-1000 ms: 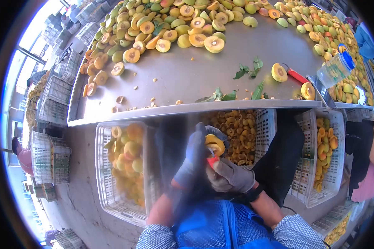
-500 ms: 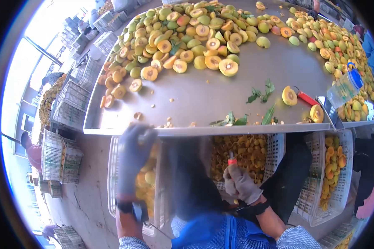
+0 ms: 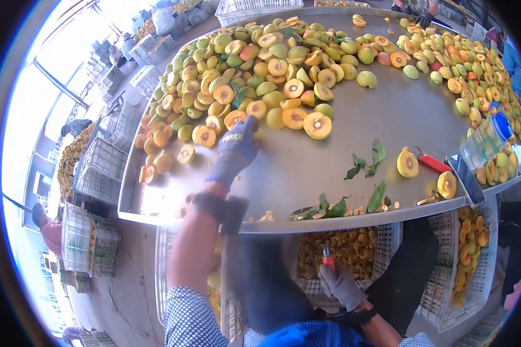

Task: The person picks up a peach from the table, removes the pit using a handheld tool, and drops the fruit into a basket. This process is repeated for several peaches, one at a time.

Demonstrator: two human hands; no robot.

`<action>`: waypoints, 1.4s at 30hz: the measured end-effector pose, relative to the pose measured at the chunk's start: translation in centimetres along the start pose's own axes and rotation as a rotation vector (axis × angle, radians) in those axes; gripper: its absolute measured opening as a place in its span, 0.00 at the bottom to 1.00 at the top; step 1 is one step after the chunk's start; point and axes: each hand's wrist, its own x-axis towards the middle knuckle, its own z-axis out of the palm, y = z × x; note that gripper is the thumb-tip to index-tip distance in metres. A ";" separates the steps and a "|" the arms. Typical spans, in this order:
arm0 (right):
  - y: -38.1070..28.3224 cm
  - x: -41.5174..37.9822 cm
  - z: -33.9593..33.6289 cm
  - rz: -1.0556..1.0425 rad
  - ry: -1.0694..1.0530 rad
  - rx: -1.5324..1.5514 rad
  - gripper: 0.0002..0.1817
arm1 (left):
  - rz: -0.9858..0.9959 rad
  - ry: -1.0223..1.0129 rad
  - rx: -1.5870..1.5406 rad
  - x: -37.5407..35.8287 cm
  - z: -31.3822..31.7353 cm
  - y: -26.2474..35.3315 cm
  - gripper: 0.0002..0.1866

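Note:
My left hand [image 3: 237, 147], in a grey glove, reaches over the metal table [image 3: 307, 173] to the near edge of the fruit pile. Its fingertips are beside a halved yellow-orange fruit [image 3: 235, 118], fingers partly spread, and nothing shows in its grasp. Low in the view, my gloved right hand [image 3: 342, 288] is closed around a red-handled tool [image 3: 328, 261] with a metal tip pointing up. Behind that tool is a crate [image 3: 388, 246] of small brown-orange pieces. Halved and whole fruits [image 3: 266, 88] are heaped at the table's far left.
On the table's right are a leaf sprig [image 3: 364, 165], a fruit half [image 3: 407, 163], a red-handled tool [image 3: 434, 162], a phone [image 3: 468, 180] and a blue-capped bottle [image 3: 486, 139]. White crates [image 3: 446, 272] stand below the front edge. Another person's gloved hand [image 3: 425, 19] is at the far edge.
My left hand has moved from the table's front edge forward to the fruit pile. My right hand still holds the red-handled tool. The camera view has shifted, with the table lower in it.

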 end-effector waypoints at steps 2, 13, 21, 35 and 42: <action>-1.3 -0.8 0.3 0.053 -0.030 0.068 0.19 | -0.001 0.035 -0.098 -1.8 -0.5 0.3 0.21; -14.6 -1.6 0.8 -0.313 0.164 0.118 0.18 | 0.116 0.072 -0.644 -17.2 -4.7 11.6 0.23; -12.9 -3.3 2.1 -0.276 0.069 0.195 0.13 | -0.028 -0.061 -1.362 -22.2 -0.5 15.0 0.25; -12.8 -5.1 1.2 -0.390 0.044 -0.305 0.21 | 0.081 0.133 -1.185 -22.4 1.6 13.7 0.29; -12.5 -4.3 0.6 -0.409 0.041 -0.338 0.21 | 0.027 0.166 -1.126 -21.8 2.1 14.1 0.41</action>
